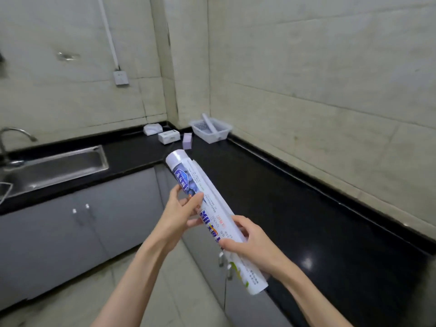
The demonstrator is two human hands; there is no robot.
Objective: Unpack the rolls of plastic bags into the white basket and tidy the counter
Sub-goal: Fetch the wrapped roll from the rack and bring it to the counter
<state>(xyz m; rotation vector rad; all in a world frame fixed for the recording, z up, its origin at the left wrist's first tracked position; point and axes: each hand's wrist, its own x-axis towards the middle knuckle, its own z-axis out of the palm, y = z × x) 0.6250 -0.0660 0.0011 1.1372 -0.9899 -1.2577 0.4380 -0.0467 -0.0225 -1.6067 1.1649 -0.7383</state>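
Note:
I hold a long roll of plastic bags [188, 175] in its printed white wrapper, tilted up and away over the counter's front edge. My left hand [181, 213] grips it near the middle. My right hand [252, 241] grips the lower part, thumb across the wrapper. A loose flap of the wrapper stands off along the roll's right side. The white basket [213, 135] sits in the far corner of the black counter [295, 208], with one white roll [210, 123] leaning in it.
A small purple box [188, 141], a white box [168, 136] and a crumpled white bag [152, 128] lie on the counter near the corner. A steel sink [54, 168] with a tap [14, 138] is at left. Grey cabinets stand below.

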